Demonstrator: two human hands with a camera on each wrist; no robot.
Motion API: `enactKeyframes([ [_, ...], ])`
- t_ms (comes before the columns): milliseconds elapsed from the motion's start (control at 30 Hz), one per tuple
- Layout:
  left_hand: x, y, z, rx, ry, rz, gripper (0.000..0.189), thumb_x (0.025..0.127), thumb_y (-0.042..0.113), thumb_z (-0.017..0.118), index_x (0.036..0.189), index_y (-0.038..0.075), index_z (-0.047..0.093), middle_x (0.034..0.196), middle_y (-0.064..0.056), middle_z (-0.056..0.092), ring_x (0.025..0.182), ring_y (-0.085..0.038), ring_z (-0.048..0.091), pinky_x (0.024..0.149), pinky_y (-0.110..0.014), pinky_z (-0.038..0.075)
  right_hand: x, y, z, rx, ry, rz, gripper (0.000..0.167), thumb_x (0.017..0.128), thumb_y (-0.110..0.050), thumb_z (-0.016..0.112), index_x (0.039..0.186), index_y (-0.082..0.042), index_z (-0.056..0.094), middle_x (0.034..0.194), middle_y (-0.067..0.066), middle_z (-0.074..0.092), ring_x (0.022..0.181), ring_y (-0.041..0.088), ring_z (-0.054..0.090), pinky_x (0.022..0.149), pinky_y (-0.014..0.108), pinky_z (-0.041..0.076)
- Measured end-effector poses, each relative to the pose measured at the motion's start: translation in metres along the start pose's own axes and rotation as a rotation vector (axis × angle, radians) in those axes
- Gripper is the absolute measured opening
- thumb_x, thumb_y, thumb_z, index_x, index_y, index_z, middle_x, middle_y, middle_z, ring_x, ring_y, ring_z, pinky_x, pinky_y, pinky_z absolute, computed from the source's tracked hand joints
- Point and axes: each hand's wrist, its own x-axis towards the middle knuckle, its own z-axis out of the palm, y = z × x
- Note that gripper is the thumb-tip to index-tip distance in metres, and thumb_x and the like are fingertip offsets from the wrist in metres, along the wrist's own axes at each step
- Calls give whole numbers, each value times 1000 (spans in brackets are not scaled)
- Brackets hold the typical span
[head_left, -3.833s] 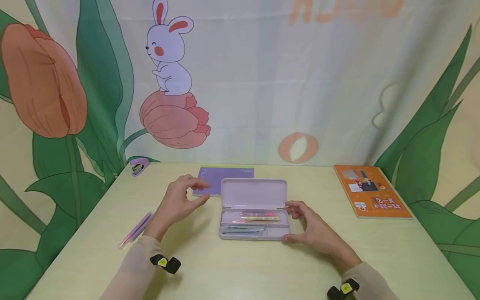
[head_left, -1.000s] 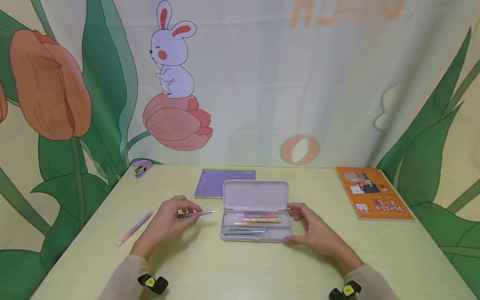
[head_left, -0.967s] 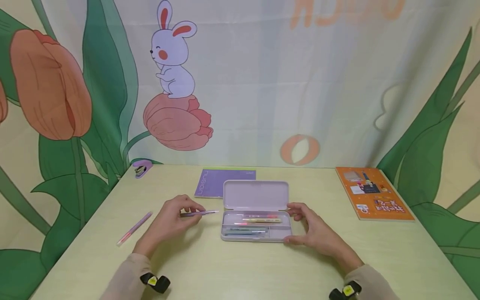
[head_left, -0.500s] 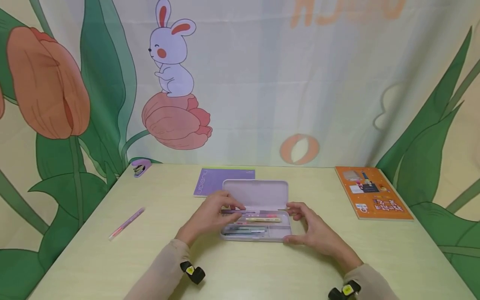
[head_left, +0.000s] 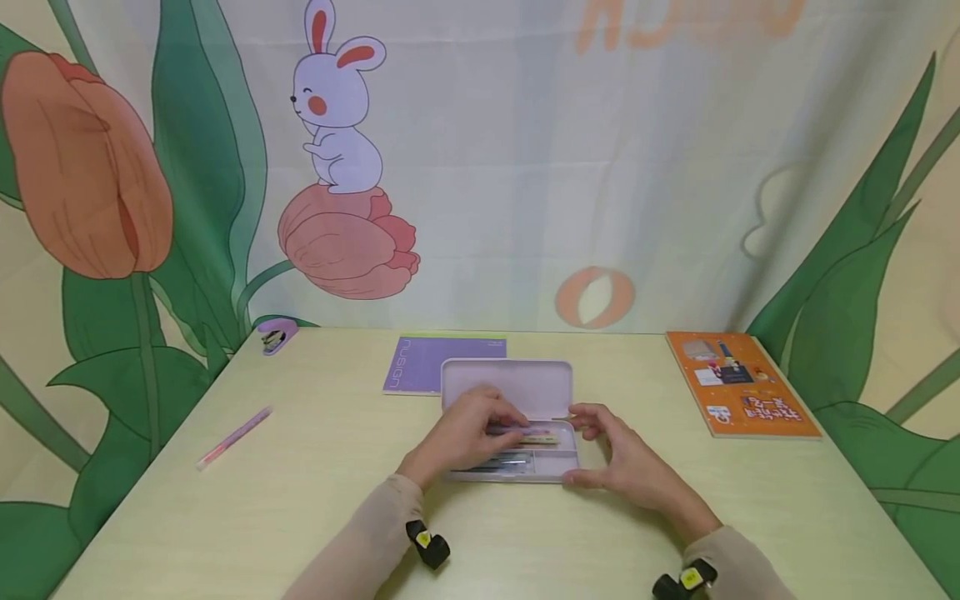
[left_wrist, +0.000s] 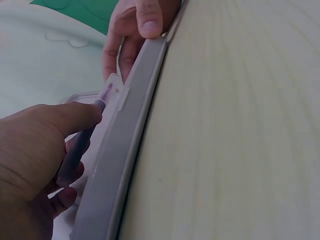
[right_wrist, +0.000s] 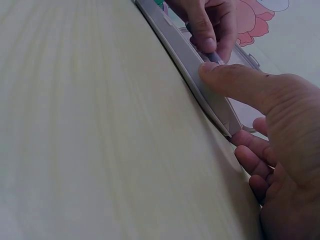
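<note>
A pale lilac pencil case [head_left: 506, 387] lies on the table with its lid raised. Several pens, among them a yellowish one [head_left: 542, 439], are in its compartments. Over the tray, my left hand [head_left: 468, 429] pinches a dark purple pen [left_wrist: 79, 150] with a clear end between thumb and fingers; the head view mostly hides this pen. At the case's right end my right hand [head_left: 633, 467] grips it, thumb at the front corner and fingers at the back. A pink and purple pen [head_left: 236, 437] lies alone on the table at left.
Behind the case is a purple notebook [head_left: 416, 367], partly covered by the lid. An orange book [head_left: 742, 383] lies at the back right, and a purple stapler [head_left: 277, 335] stands at the far left corner. A printed curtain [head_left: 480, 167] hangs behind the table [head_left: 570, 542].
Since the oldest frame, my left hand has picked up one of the two pens at left and carried it right, over the case. My right hand keeps its hold on the case.
</note>
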Motion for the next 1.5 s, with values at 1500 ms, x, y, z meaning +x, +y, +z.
enactKeyframes([
  [1500, -81, -52, -157, 90, 516, -233, 43, 92, 25, 92, 132, 16, 80, 131, -6, 75, 124, -29, 66, 102, -56, 51, 1, -2, 1, -8, -7, 13, 102, 80, -35, 103, 162, -16, 46, 153, 5, 62, 133, 29, 54, 125, 63, 35],
])
